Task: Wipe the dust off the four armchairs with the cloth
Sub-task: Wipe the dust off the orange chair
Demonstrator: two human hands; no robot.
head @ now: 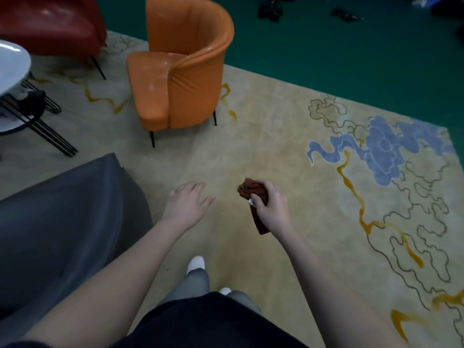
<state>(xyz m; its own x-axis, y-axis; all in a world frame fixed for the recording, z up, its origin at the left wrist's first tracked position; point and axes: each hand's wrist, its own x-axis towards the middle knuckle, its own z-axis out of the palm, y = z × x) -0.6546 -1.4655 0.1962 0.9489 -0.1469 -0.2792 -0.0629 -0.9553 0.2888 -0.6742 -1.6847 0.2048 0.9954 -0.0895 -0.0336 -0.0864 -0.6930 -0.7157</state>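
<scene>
Nearest, just left of the left hand [188, 203]: a grey armchair [62, 222], untouched. Left hand spread and relaxed, holding nothing, hovering over the rug [276, 146]. Right hand [272, 207] close beside it, curled round the bunched brown cloth [251, 190], with one end dangling below the fist; clear of every chair. Ahead of both hands, well apart: an orange armchair [180, 69], with pale dusty smears on seat and arm. Beyond that, far to the left: a red armchair [50, 23]. No fourth in view. Judged a between-chairs step, with no wiping in hand. Next, probably: close on the orange chair, open the cloth flat, press along seat and armrest.
</scene>
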